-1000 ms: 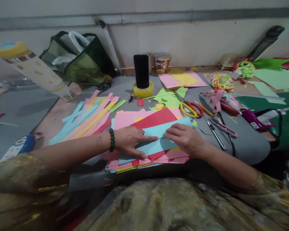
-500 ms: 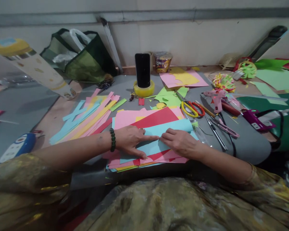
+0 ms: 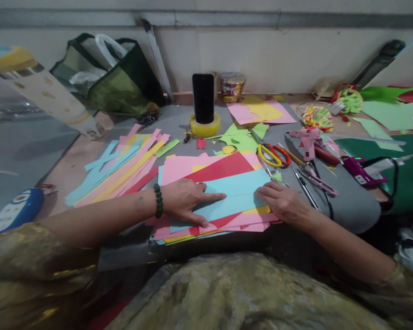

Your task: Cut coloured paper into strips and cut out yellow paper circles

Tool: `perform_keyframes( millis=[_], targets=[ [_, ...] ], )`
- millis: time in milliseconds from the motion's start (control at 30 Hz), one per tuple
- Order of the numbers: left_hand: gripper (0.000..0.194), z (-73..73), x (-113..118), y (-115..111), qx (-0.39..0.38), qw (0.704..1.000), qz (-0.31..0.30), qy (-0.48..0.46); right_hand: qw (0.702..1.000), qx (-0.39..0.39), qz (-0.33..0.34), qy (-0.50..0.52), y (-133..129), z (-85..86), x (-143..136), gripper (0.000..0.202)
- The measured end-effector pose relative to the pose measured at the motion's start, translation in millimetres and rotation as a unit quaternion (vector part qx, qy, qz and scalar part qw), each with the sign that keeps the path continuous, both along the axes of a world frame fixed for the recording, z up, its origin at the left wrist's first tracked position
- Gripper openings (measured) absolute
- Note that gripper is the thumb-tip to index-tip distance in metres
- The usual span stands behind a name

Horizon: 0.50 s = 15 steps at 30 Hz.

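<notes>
A light blue sheet of paper [image 3: 234,192] lies slanted over a stack of coloured paper, with a faint crease running along its middle. My left hand [image 3: 186,199], a green bead bracelet at its wrist, rests on the sheet's left part. Its index finger points along the crease and its thumb is spread toward the near edge. At the sheet's right end is my right hand [image 3: 285,201], its fingers bunched together on the paper. Under the blue sheet, a red sheet [image 3: 220,167] and pink sheets [image 3: 177,167] stick out.
Paper strips [image 3: 124,165] lie left of the stack. To the right are scissors [image 3: 270,156], a cutter knife [image 3: 308,188], a pink glue gun [image 3: 306,137] and a purple power adapter [image 3: 363,172]. A phone [image 3: 203,98] stands in a tape roll [image 3: 205,126] behind.
My right hand has slid right along the blue paper, from beside my left fingertip to the sheet's right end. The far edge, curled up before, lies flatter. My left hand stays put.
</notes>
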<state>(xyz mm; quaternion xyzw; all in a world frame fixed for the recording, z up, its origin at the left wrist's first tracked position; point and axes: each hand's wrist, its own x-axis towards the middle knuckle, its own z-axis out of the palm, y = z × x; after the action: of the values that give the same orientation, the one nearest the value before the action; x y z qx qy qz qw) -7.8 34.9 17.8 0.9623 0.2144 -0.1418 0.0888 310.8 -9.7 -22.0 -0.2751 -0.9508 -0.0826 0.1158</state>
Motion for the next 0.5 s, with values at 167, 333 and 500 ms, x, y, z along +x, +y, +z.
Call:
perform_keyframes(
  millis=[167,333,500],
  targets=[
    [0.084,-11.9,-15.7,-8.6,0.018,0.999,0.004,-0.048,0.996,0.003,-0.046,0.076,-3.2,-18.2,13.1,0.044],
    [0.086,-20.2,-49.5,-31.7,0.052,0.996,0.042,-0.059,0.994,-0.017,-0.065,0.086,-5.7,-17.1,12.6,0.041],
    [0.092,-33.6,-78.1,-62.5,0.111,0.986,0.091,-0.083,0.987,0.002,-0.067,0.146,-6.9,-25.4,14.2,0.043]
  ],
)
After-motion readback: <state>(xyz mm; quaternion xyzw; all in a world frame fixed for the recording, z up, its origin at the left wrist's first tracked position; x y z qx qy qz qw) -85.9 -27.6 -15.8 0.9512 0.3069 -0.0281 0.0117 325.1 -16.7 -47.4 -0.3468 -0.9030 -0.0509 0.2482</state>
